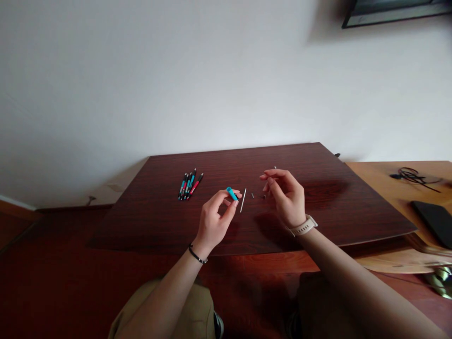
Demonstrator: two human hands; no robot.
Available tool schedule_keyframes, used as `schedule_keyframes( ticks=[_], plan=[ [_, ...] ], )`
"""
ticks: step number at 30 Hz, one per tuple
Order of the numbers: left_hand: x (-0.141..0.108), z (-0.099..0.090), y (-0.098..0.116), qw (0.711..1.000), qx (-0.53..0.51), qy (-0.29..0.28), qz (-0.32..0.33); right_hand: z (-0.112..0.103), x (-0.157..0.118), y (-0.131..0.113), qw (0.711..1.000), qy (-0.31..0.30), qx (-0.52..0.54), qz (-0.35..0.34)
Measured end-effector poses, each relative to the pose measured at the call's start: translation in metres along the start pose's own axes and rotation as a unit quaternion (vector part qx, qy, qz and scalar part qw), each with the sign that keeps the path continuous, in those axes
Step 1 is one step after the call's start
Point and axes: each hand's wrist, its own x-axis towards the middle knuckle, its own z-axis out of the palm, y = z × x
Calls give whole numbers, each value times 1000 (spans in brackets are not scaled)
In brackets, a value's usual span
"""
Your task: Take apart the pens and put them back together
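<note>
A short turquoise pen barrel (231, 192) is pinched between the thumb and fingers of my left hand (216, 217). Just right of it, a thin white refill (243, 200) lies on the dark wooden table (158, 226). A small metal spring (252, 195) and a tiny dark part (264, 196) rest between my two hands. My right hand (286, 195) hovers over the table, thumb and fingertips close together; whether something small is between them cannot be made out. Behind its fingers, the tip of a light object (275, 167) shows. Several turquoise, red and black pens (189, 184) lie grouped at the left.
On the right, a lighter wooden table (374, 188) holds a coiled black cable (413, 176) and a flat black device (432, 221). A white wall (212, 84) rises behind the table, with a screen (395, 12) at the upper right.
</note>
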Motion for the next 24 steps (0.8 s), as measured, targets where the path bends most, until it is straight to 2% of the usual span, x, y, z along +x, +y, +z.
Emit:
schedule_keyframes(
  ticks=[3, 8, 11, 14, 20, 24],
  plan=[
    [-1, 0, -5, 999, -25, -3, -29, -13, 10, 8, 995, 46, -80, -27],
    [-3, 1, -10, 997, -48, -2, -56, -35, 22, 22, 972, -13, -231, -41],
    [-4, 1, -9, 996, -54, 0, -67, -43, 24, 27, 953, -16, -295, -58],
    [-6, 2, -10, 995, -65, -4, -82, -48, 24, 36, 943, -27, -328, -48],
    [-6, 3, -11, 990, -94, -24, -100, -57, 22, 64, 923, -116, -368, -12],
    [-4, 3, -7, 989, -102, -31, -105, -61, 21, 73, 916, -144, -375, 6]
  ],
)
